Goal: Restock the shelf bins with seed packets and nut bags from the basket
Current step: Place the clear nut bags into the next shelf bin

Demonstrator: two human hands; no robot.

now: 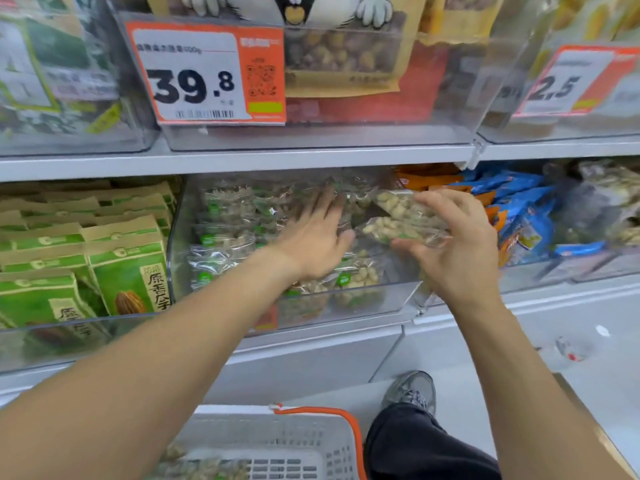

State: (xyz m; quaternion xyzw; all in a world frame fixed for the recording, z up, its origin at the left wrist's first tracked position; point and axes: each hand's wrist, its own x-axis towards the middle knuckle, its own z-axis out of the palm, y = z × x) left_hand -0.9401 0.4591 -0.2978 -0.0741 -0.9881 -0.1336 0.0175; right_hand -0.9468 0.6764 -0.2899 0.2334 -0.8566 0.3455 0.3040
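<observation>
From the head camera, the person's left hand (pixel 313 237) lay flat with straight fingers on the clear nut bags (pixel 228 233) heaped in the middle shelf bin (pixel 346 303), while just beside it the right hand (pixel 457 244) curled its fingers and thumb round two more nut bags (pixel 401 216) above that same bin. Left of the left hand stood green seed packets (pixel 128 271) in the neighbouring bin. Below both forearms sat the grey basket (pixel 311 441) with its orange handle, a few bags visible inside.
</observation>
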